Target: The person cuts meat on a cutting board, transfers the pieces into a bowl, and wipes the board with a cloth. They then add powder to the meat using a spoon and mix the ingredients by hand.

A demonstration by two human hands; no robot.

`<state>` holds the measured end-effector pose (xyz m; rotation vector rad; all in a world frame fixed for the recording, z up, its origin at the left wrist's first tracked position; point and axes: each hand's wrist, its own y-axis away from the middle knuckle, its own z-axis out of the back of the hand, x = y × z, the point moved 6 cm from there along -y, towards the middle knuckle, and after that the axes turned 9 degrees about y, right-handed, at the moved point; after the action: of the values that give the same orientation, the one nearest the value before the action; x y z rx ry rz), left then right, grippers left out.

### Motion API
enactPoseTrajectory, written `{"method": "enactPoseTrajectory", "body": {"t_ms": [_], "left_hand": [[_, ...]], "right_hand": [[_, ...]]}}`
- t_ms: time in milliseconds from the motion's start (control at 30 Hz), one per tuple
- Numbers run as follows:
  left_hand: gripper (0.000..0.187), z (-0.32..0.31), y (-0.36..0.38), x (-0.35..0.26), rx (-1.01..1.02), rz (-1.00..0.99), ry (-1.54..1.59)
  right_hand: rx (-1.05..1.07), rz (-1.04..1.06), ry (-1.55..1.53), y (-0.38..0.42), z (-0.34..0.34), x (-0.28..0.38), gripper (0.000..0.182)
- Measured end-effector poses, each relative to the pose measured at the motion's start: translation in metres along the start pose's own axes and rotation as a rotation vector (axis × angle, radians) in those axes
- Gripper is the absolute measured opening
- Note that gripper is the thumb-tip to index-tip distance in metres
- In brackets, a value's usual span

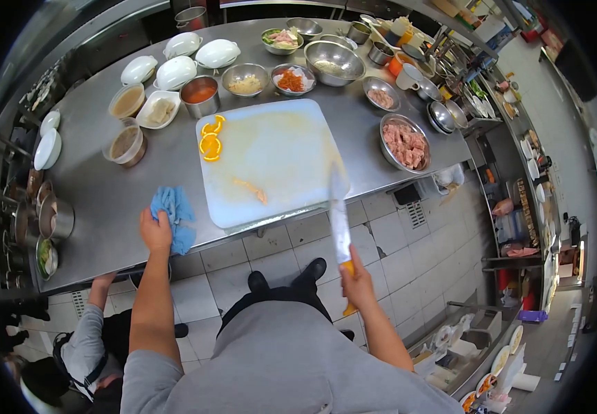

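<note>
My left hand is closed on a crumpled blue cloth on the steel table, left of the cutting board. In my right hand is the yellow handle of a large knife; its blade points away from me, with the tip over the right edge of the white cutting board. Orange slices lie at the board's left side. A small pale-orange piece rests near its front edge.
Behind the board stand metal bowls, a pot of red sauce and white dishes. A bowl of raw meat is at the right. Tubs stand left. Another person is at lower left.
</note>
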<state>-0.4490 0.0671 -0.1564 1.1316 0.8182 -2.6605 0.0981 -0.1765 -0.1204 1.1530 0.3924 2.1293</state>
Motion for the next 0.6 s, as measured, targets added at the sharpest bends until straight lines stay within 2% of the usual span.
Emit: {"method": "enactPoseTrajectory", "body": {"t_ms": [67,100,167,267,300,333,400,433,500,533,600], "left_hand": [[0.036,-0.004,-0.002,-0.001,-0.007,-0.007,0.079],[0.036,-0.006,-0.003,0.002,-0.007,-0.012,0.087],[0.037,-0.007,-0.004,0.011,0.009,-0.021,0.051],[0.038,-0.004,-0.003,0.007,-0.012,-0.023,-0.002],[0.038,-0.003,-0.002,0.005,-0.015,-0.014,-0.005],[0.038,-0.003,-0.002,0.005,0.013,0.016,-0.010],[0.038,-0.003,-0.001,0.007,0.043,0.046,-0.016],[0.039,-0.003,-0.002,0.006,0.021,0.002,0.022],[0.039,-0.007,-0.004,0.006,-0.001,-0.045,0.064],[0.039,-0.008,-0.004,0.009,0.003,-0.038,0.052],[0.038,-0.005,-0.007,0.012,0.002,-0.041,0.035]], "right_hand": [[0.028,0.337,0.194,0.003,-0.038,0.024,0.070],[0.019,0.337,0.193,0.006,-0.044,0.034,0.070],[0.099,0.569,0.347,0.018,-0.058,0.067,0.070],[0.048,0.470,0.394,-0.018,-0.021,0.045,0.070],[0.056,0.241,0.321,-0.041,-0.007,0.027,0.071],[0.064,0.240,0.328,-0.043,-0.005,0.038,0.071],[0.047,0.028,0.052,-0.045,0.000,0.045,0.071],[0.046,0.028,0.050,-0.043,-0.016,0.042,0.071],[0.087,0.476,0.340,-0.031,-0.067,0.058,0.071],[0.085,0.476,0.340,-0.022,-0.068,0.074,0.071],[0.233,0.448,0.477,-0.007,-0.077,0.100,0.072]]}}
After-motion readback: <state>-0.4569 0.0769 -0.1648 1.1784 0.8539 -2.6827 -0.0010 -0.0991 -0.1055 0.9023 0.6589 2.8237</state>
